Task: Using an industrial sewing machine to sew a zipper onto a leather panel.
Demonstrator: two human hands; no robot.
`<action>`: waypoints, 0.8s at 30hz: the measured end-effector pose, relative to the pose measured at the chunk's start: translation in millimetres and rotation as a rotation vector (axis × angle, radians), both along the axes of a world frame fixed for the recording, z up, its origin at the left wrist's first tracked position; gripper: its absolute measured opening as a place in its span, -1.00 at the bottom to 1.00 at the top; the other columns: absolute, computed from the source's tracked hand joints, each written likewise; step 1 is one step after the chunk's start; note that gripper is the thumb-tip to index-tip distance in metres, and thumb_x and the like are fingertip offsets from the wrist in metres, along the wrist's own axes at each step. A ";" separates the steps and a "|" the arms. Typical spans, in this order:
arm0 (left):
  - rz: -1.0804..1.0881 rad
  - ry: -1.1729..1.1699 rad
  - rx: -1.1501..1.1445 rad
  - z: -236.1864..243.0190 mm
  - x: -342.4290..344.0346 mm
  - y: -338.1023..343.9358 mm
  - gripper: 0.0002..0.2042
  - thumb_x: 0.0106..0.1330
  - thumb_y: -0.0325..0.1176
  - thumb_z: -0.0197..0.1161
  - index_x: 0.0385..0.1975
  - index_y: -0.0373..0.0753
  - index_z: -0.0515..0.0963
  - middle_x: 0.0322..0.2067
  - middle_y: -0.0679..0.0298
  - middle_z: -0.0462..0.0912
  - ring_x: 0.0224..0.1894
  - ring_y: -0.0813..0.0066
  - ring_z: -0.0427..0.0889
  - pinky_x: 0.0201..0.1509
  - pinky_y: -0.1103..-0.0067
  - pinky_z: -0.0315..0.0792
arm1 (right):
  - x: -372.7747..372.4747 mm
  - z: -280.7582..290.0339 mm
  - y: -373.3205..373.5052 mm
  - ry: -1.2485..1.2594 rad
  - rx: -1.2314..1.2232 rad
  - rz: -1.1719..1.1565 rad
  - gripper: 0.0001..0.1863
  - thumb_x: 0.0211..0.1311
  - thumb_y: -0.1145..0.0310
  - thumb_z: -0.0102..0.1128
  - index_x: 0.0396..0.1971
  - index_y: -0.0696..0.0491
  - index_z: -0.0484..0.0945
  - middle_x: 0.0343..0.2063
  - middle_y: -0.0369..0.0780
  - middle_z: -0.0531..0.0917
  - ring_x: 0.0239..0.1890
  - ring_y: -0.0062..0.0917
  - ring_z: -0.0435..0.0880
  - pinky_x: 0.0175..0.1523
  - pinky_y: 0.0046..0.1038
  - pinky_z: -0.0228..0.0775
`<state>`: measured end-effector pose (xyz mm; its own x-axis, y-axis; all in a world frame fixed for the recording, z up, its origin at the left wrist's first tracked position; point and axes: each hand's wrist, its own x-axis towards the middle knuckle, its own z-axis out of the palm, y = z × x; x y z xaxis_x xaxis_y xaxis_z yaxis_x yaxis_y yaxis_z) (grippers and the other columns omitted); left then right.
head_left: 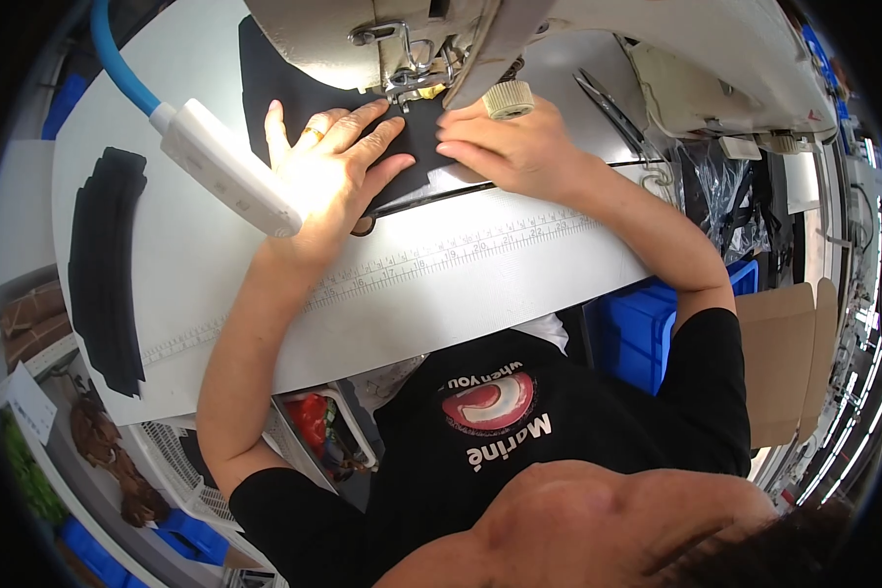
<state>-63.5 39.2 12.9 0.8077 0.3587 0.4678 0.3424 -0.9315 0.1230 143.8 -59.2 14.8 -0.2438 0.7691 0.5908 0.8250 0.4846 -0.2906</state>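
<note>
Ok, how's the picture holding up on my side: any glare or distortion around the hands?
Head view: glare washes out part of the left hand beside the white lamp; the right hand shows clearer skin tone. Also head view: the black fabric hides most surface detail, and fisheye bending curves the scene toward a black rim.

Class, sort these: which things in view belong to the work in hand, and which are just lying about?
Belonging, probably: flat black fabric; cream sewing machine; oblong white lamp.
Just lying about, apparently: rectangular blue plastic crate; brown cardboard box.
</note>
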 end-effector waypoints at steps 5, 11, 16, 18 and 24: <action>0.009 0.005 -0.014 -3.5 0.8 1.9 -0.67 0.08 -0.16 0.36 -0.13 -0.05 0.64 -0.05 0.45 0.59 -0.11 0.45 0.55 0.25 -0.02 0.09 | 13.7 26.1 1.1 1.089 -0.952 -0.092 -0.77 0.31 0.29 0.11 -0.29 0.18 0.54 -0.42 -0.21 0.67 -0.62 -0.65 0.55 -0.53 -0.63 0.40; 0.000 0.038 -0.025 -5.5 -0.6 -1.7 -0.67 0.09 -0.23 0.36 -0.10 -0.02 0.63 -0.05 0.43 0.59 -0.05 0.43 0.55 0.23 -0.07 0.07 | 26.3 10.7 17.9 1.726 -0.913 0.535 -0.72 0.34 0.27 0.07 -0.31 0.22 0.54 -0.51 -0.19 0.64 -0.60 -0.71 0.56 -0.53 -0.66 0.36; 0.006 0.021 -0.018 -5.7 -1.1 -6.5 -0.66 0.07 -0.16 0.37 -0.12 -0.02 0.64 -0.06 0.44 0.60 -0.04 0.44 0.55 0.24 -0.10 0.05 | 5.6 -8.6 0.0 -0.195 -0.118 0.000 -0.68 0.12 0.21 0.24 -0.13 0.00 0.63 -0.33 -0.31 0.65 -0.07 -0.40 0.53 -0.01 -0.39 0.41; 0.000 0.020 -0.063 -4.7 -1.8 -7.6 -0.65 0.06 -0.14 0.37 -0.12 -0.02 0.64 -0.05 0.44 0.59 -0.03 0.45 0.55 0.25 -0.10 0.04 | -0.8 -12.0 -3.6 -0.143 -0.059 -0.064 -0.70 0.11 0.23 0.26 -0.17 0.01 0.64 -0.32 -0.29 0.66 -0.08 -0.41 0.55 -0.02 -0.40 0.42; -0.004 0.011 -0.062 -4.0 0.9 1.2 -0.64 0.06 -0.09 0.35 -0.14 -0.03 0.64 -0.07 0.45 0.59 -0.03 0.46 0.55 0.28 -0.06 0.04 | 6.3 -19.9 -3.2 -0.156 -0.046 -0.084 -0.73 0.09 0.26 0.27 -0.23 0.05 0.65 -0.31 -0.25 0.67 -0.11 -0.42 0.57 -0.06 -0.39 0.45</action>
<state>-62.6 40.5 8.9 0.8140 0.3833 0.4364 0.3403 -0.9236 0.1766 150.1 -62.4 -5.1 -0.2631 0.8159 0.5149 0.8990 0.4010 -0.1760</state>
